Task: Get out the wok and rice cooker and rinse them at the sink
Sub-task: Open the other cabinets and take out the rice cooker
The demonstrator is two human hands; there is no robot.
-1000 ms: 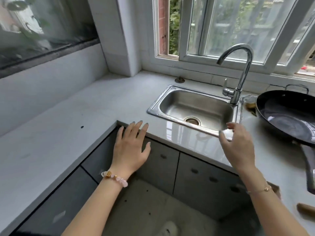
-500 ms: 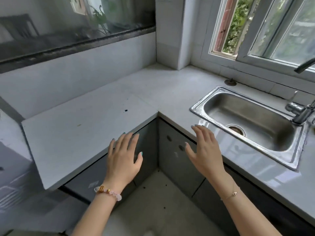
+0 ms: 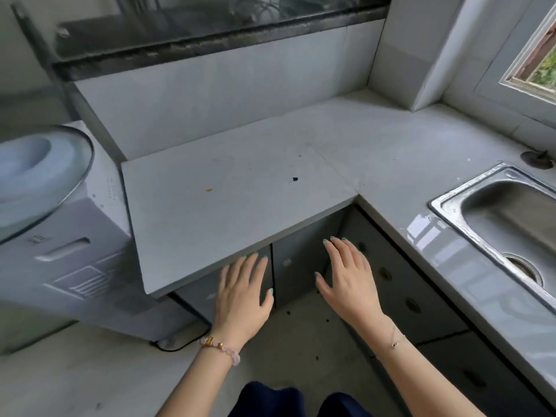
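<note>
My left hand (image 3: 242, 291) and my right hand (image 3: 350, 276) are both held out flat with straight fingers, palms down, in front of the grey cabinet doors (image 3: 298, 263) under the counter corner. Neither hand holds anything. The steel sink (image 3: 508, 218) shows at the right edge, its basin bare. Neither a wok nor a rice cooker is in view.
An L-shaped pale countertop (image 3: 240, 200) runs from the left arm to the sink side. A white water dispenser (image 3: 60, 236) stands at the left, with a cable on the floor. A sink plug (image 3: 537, 159) lies by the window wall. My knees show at the bottom.
The view has swung left: the wok and tap have left the frame, the water dispenser has come in. Both hands stay flat and have dropped lower, in front of the cabinet doors.
</note>
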